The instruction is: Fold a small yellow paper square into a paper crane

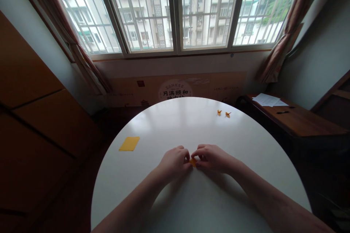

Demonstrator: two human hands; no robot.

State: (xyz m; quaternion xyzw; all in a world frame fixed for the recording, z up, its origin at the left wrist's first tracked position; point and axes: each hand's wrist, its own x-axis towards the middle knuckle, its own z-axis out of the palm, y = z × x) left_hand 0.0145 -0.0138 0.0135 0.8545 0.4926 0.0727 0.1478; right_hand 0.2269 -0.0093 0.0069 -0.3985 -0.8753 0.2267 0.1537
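Note:
A small folded piece of orange paper is held low over the white table, between my two hands. My left hand pinches its left side with curled fingers. On the other side, the thumb and fingers of my right hand close on its right edge. Much of the paper is hidden behind my fingertips, so its exact folded shape cannot be made out.
A stack of yellow square paper lies on the round white table at left. Two small folded paper birds stand near its far right edge. Beyond, a wooden bench carries white sheets.

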